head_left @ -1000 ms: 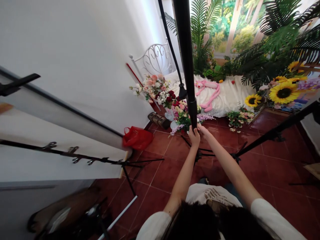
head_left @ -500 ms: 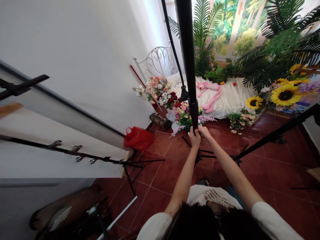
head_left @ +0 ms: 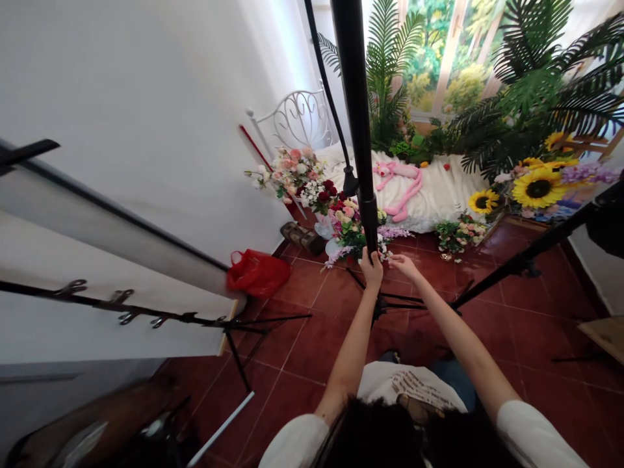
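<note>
A black light stand (head_left: 358, 123) rises upright in front of me, with a thicker collar low on its pole. My left hand (head_left: 371, 268) is wrapped round the pole just below that collar. Just to the right of the pole is my right hand (head_left: 403, 264), its fingers stretched toward the stand with a small gap between. Nothing shows in the right hand. Beside the pole hangs a black cable (head_left: 331, 97) with a dark plug-like end. The stand's legs spread on the floor below my hands.
A bed with white cloth (head_left: 439, 195) holds a pink plush toy (head_left: 407, 195). Flower bunches (head_left: 302, 172), sunflowers (head_left: 539, 188) and palm fronds surround it. On the left are a red bag (head_left: 258, 273) and a backdrop stand with clamps (head_left: 121, 305). Another black stand (head_left: 526, 260) slants at right.
My right hand has come off the pole and moved slightly right, fingers extended. The left hand stays on the pole. The whole view has shifted a little.
</note>
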The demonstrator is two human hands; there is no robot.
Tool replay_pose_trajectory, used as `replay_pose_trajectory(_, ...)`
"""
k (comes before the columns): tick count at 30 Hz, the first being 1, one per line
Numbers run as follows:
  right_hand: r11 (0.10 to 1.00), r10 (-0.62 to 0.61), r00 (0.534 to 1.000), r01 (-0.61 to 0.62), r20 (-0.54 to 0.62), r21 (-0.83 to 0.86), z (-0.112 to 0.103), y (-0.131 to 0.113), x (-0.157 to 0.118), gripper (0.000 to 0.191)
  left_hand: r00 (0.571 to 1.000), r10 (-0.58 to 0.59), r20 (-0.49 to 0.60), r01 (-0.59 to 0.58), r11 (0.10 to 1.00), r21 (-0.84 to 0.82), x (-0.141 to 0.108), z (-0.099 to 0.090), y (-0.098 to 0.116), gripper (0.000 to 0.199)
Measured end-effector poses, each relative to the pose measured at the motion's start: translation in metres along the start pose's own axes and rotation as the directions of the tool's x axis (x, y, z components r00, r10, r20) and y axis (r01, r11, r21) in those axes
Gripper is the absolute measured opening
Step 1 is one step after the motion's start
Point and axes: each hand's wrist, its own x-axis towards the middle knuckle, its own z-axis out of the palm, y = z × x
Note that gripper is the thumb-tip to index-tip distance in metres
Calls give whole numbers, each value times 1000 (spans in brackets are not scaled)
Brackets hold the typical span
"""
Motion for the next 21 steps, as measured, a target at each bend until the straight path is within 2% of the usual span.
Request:
replay_pose_trajectory(2, 987, -157, 986, 154, 60, 42, 0, -21, -5, 42, 1000, 0, 7, 0, 1000, -12, 0, 0, 1, 55)
replay_pose_trajectory(3, 968, -246, 961, 238, 127, 80, 1, -35, -9, 52, 1000, -5, 8, 5, 1000, -20, 0, 0, 1, 55)
replay_pose_trajectory(4, 940, -338, 919, 318, 201, 125, 3, -52, -15, 61, 1000, -12, 9, 13, 1000, -26, 1, 0, 1, 55)
replay_pose_trajectory(7, 823, -568, 748, 531, 343, 202, 15, -107, -38, 81, 999, -31, 9, 31, 999, -31, 0, 1, 0, 55)
replay_pose_trajectory(11, 658, -732, 564, 731, 383, 181, 50, -169, -61, 94, 999, -37, 4, 37, 999, -24, 0, 2, -1, 59)
replay_pose_trajectory(13, 601, -766, 506, 783, 397, 161, 70, -187, -61, 92, 999, -34, 1, 34, 999, -27, -1, 2, -1, 59)
replay_pose_trajectory(16, 561, -787, 488, 821, 378, 107, 90, -199, -50, 74, 999, -38, 11, 38, 999, -29, -1, 1, 1, 59)
replay_pose_trajectory(21, 519, -809, 505, 854, 299, -36, 97, -195, -38, 46, 996, -80, 28, 81, 996, -36, 0, 0, 2, 64)
